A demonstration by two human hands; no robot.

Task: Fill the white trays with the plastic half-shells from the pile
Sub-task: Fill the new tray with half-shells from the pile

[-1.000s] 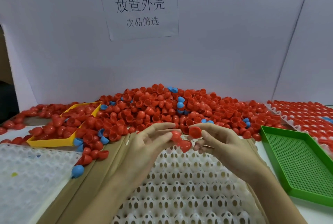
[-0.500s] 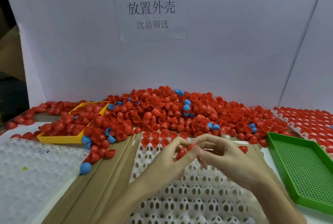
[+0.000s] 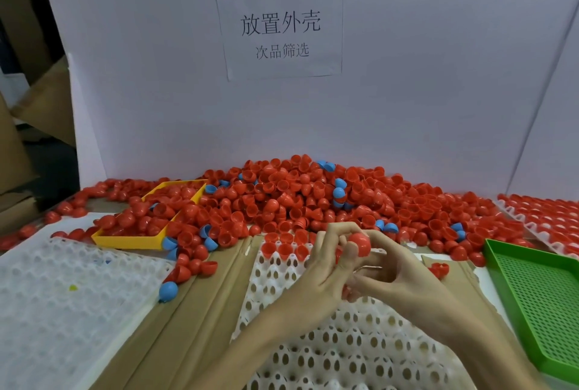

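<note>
A big pile of red half-shells [image 3: 313, 198], with a few blue ones mixed in, lies along the back of the table. In front of it sits a white tray [image 3: 329, 355] of egg-shaped pockets; its far row holds several red shells [image 3: 282, 247]. Over the tray's far part my left hand [image 3: 322, 273] and my right hand [image 3: 404, 276] meet, fingers curled. Together they pinch a red half-shell [image 3: 360, 244], dome up. More red shows under the fingers, mostly hidden.
A yellow tray [image 3: 125, 240] half buried in shells lies at the left, a second white tray [image 3: 56, 302] in front of it. A green perforated tray [image 3: 545, 295] stands at the right, a filled white tray [image 3: 548, 217] behind it. A loose red shell [image 3: 440, 269] rests on brown cardboard [image 3: 188, 320].
The view has tilted up and the hands have dropped toward the tray. The far row of filled pockets has come into sight, and a red shell now sits high between the fingertips.
</note>
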